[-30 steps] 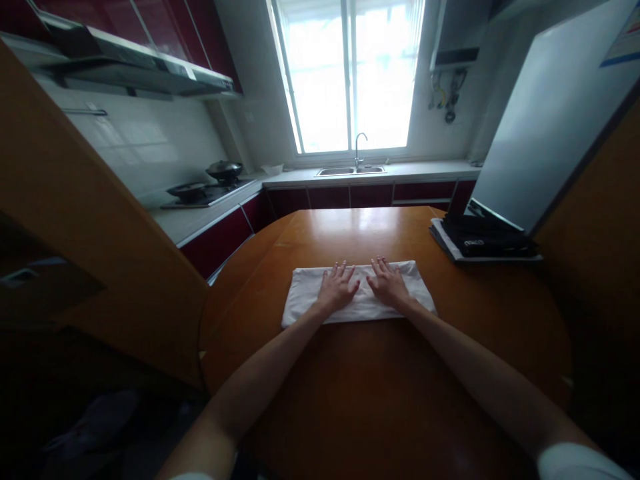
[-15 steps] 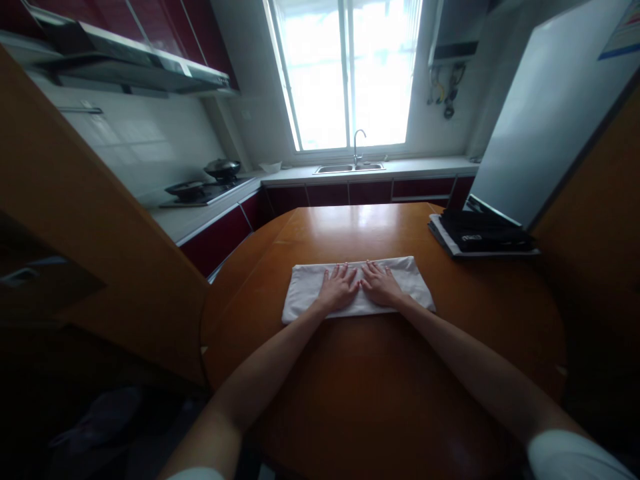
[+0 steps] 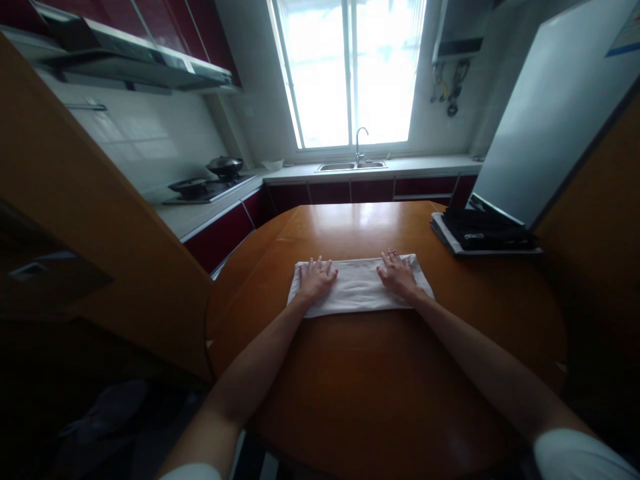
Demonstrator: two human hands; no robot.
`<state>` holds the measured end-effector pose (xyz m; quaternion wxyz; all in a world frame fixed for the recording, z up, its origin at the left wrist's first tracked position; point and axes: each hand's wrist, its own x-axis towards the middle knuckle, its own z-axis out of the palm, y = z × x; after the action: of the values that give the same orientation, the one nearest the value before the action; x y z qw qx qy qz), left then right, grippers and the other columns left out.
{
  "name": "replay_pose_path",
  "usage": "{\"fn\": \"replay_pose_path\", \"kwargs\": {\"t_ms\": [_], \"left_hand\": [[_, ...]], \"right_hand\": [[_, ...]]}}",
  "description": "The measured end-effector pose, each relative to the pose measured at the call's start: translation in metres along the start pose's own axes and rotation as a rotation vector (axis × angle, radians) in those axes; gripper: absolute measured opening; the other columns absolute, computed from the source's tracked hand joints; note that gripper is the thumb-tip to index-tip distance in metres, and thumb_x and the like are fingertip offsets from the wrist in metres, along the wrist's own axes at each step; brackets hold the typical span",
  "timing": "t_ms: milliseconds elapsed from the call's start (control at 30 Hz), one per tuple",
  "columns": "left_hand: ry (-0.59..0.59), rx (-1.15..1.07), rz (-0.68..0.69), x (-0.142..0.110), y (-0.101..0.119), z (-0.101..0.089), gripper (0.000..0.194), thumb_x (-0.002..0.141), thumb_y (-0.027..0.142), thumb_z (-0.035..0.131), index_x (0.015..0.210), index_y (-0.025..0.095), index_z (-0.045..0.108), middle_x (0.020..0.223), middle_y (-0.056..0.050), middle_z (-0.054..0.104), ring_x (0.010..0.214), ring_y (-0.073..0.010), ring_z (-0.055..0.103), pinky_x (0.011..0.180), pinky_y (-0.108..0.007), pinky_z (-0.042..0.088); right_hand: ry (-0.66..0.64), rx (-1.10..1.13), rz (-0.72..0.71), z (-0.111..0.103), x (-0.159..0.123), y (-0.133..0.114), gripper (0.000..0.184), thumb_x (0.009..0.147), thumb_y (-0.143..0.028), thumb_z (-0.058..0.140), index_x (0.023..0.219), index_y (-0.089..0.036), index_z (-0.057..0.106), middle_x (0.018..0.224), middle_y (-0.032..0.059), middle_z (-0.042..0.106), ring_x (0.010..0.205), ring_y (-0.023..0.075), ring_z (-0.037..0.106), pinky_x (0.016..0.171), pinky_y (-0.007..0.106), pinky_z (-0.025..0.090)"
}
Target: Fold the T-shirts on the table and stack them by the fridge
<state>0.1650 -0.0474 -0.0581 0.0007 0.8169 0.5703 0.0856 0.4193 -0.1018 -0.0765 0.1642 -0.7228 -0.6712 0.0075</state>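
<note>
A white folded cloth lies flat on the round wooden table. My left hand rests flat on the cloth's left end with its fingers spread. On the cloth's right end my right hand also lies flat, fingers stretched out. Neither hand grips anything.
A dark folded stack sits at the table's right rear edge, beside a tall white fridge. A wooden panel rises on the left. Behind are a counter with a sink, a stove with pans and a bright window.
My hands have slid apart from the middle of the cloth to its two ends, staying flat on it.
</note>
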Motion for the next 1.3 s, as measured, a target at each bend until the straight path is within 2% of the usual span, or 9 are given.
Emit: {"fn": "replay_pose_path", "kwargs": {"t_ms": [100,233,400,600,867,967,1100,1200,1300], "left_hand": [[-0.049,0.014,-0.031,0.000,-0.008,-0.001,0.062,0.102,0.055,0.030,0.155,0.025,0.040,0.165,-0.014,0.028,0.152,-0.0389,0.021,0.118,-0.068,0.014],[-0.021,0.047,-0.062,0.003,-0.012,0.000,0.064,0.102,0.057,0.028,0.156,0.025,0.039,0.165,-0.013,0.028,0.152,-0.0400,0.020,0.117,-0.069,0.013],[-0.041,0.039,-0.083,0.005,-0.016,0.004,0.065,0.100,0.059,0.029,0.156,0.027,0.038,0.164,-0.013,0.031,0.151,-0.0424,0.020,0.117,-0.070,0.011],[-0.046,-0.008,-0.140,0.010,-0.026,0.005,0.068,0.100,0.062,0.027,0.157,0.027,0.037,0.165,-0.014,0.026,0.152,-0.0434,0.015,0.116,-0.071,0.011],[-0.066,0.000,-0.168,0.012,-0.032,0.001,0.070,0.100,0.062,0.029,0.158,0.024,0.034,0.165,-0.017,0.025,0.152,-0.0431,0.015,0.117,-0.071,0.011],[0.026,0.011,-0.078,0.005,-0.016,-0.007,0.067,0.101,0.056,0.034,0.157,0.020,0.035,0.164,-0.018,0.026,0.152,-0.0432,0.016,0.116,-0.071,0.013],[0.112,-0.066,0.218,-0.010,0.022,-0.008,0.059,0.103,0.049,0.038,0.154,0.021,0.040,0.163,-0.015,0.032,0.152,-0.0344,0.025,0.119,-0.061,0.022],[0.075,-0.106,0.354,-0.021,0.046,0.001,0.059,0.102,0.052,0.041,0.154,0.025,0.040,0.163,-0.012,0.033,0.152,-0.0334,0.025,0.119,-0.060,0.024],[-0.028,-0.077,0.407,-0.027,0.056,0.009,0.060,0.101,0.056,0.042,0.153,0.027,0.042,0.164,-0.012,0.032,0.152,-0.0368,0.023,0.118,-0.064,0.022]], "right_hand": [[-0.038,-0.021,0.015,0.002,0.002,0.009,0.061,0.102,-0.040,0.035,0.154,-0.009,0.038,0.165,0.0179,0.025,0.153,0.0287,0.020,0.122,0.053,0.013],[0.059,-0.052,0.048,0.001,0.005,0.018,0.060,0.102,-0.040,0.033,0.154,-0.009,0.039,0.165,0.0180,0.024,0.153,0.0297,0.019,0.122,0.055,0.010],[-0.055,-0.019,0.156,-0.003,0.009,0.035,0.063,0.103,-0.046,0.031,0.155,-0.011,0.037,0.165,0.0173,0.025,0.153,0.0296,0.018,0.122,0.055,0.011],[-0.068,-0.010,0.213,-0.005,0.013,0.051,0.068,0.103,-0.049,0.027,0.158,-0.009,0.031,0.167,0.0188,0.017,0.155,0.0294,0.013,0.122,0.057,0.011],[-0.127,0.025,0.226,-0.004,0.012,0.050,0.070,0.102,-0.050,0.030,0.158,-0.008,0.028,0.167,0.0188,0.014,0.155,0.0292,0.008,0.121,0.059,0.009],[-0.052,0.079,0.258,-0.012,0.014,0.050,0.067,0.102,-0.048,0.034,0.157,-0.009,0.033,0.166,0.0202,0.020,0.154,0.0316,0.016,0.121,0.057,0.017],[0.081,0.100,0.332,-0.033,0.018,0.068,0.056,0.099,-0.041,0.044,0.141,-0.006,0.054,0.144,0.0259,0.053,0.138,0.0335,0.047,0.112,0.042,0.036],[0.035,0.125,0.391,-0.046,0.020,0.087,0.043,0.093,-0.039,0.057,0.120,-0.008,0.069,0.124,0.0249,0.066,0.124,0.0348,0.059,0.101,0.039,0.046],[-0.067,0.235,0.442,-0.052,0.021,0.100,0.026,0.086,-0.033,0.069,0.095,-0.010,0.076,0.104,0.0197,0.074,0.107,0.0333,0.068,0.086,0.034,0.052]]}}
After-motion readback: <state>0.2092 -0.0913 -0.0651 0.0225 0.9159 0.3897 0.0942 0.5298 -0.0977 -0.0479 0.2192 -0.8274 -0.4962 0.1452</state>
